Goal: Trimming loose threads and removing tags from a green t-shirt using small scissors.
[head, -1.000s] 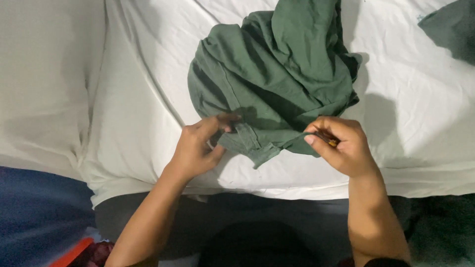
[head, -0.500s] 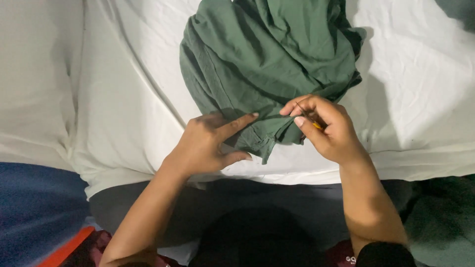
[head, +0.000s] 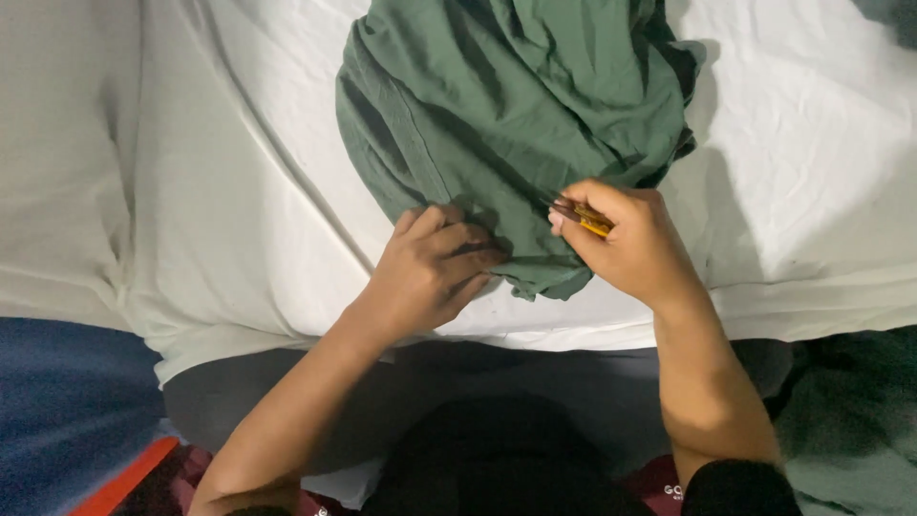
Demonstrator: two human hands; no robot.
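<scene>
Green garment (head: pixel 516 115) lies bunched on the white bed sheet (head: pixel 239 191), from centre frame up to 12 o'clock. I judge it light, soft and limp: no stiffness, it drapes and slides on the sheet, so it needs pinning flat before any fine work. Best hold looks like the near hem at 6 o'clock of the pile. My left hand (head: pixel 425 272) presses that edge down, fingers nearly flat on the cloth. My right hand (head: pixel 630 244), at 3 o'clock of the left, pinches a small yellow-handled tool (head: pixel 587 220) tight. Cloth is plain dark green, creased, seam visible.
</scene>
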